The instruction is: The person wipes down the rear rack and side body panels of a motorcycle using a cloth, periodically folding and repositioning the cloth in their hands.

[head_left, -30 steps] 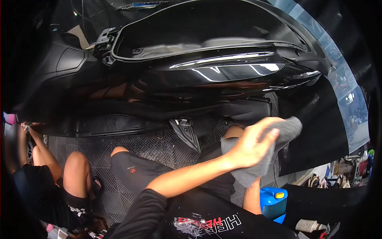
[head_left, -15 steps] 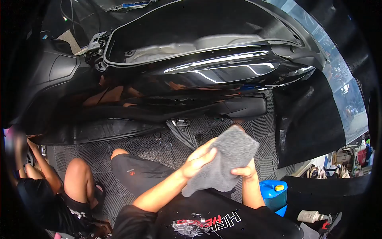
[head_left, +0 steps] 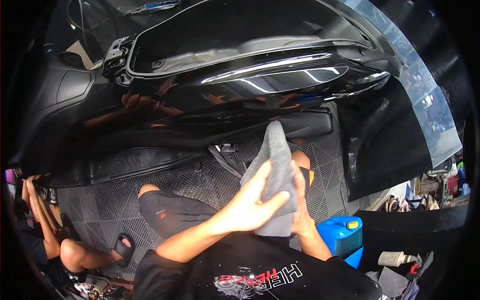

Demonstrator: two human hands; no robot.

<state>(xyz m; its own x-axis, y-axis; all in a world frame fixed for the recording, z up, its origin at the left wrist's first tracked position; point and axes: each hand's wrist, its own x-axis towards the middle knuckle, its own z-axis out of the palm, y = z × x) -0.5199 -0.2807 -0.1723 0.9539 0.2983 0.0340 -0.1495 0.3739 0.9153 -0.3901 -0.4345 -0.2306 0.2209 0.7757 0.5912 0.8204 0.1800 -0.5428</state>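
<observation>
A grey cloth (head_left: pixel 277 175), folded over and standing on edge, is between my two hands above my lap. My left hand (head_left: pixel 255 200) presses on its left side, thumb across the cloth. On the right side my right hand (head_left: pixel 300 202) holds it, with part of the fingers and palm behind the cloth. The cloth's upper tip points at the lower side of a glossy black scooter body (head_left: pixel 200 102), which lies across the view in front of me.
At the left sits another person (head_left: pixel 47 235), hands near the scooter's underside. A blue jug (head_left: pixel 337 232) with a yellow cap stands right of me, near a white bottle (head_left: pixel 392 258). Black sheeting (head_left: pixel 385 145) hangs at the right. A grey patterned mat (head_left: pixel 200 182) covers the floor.
The cloth, spread flat between both hands half a second ago, is now folded and upright, with my hands closer together. The other person has shifted lower and extended a leg.
</observation>
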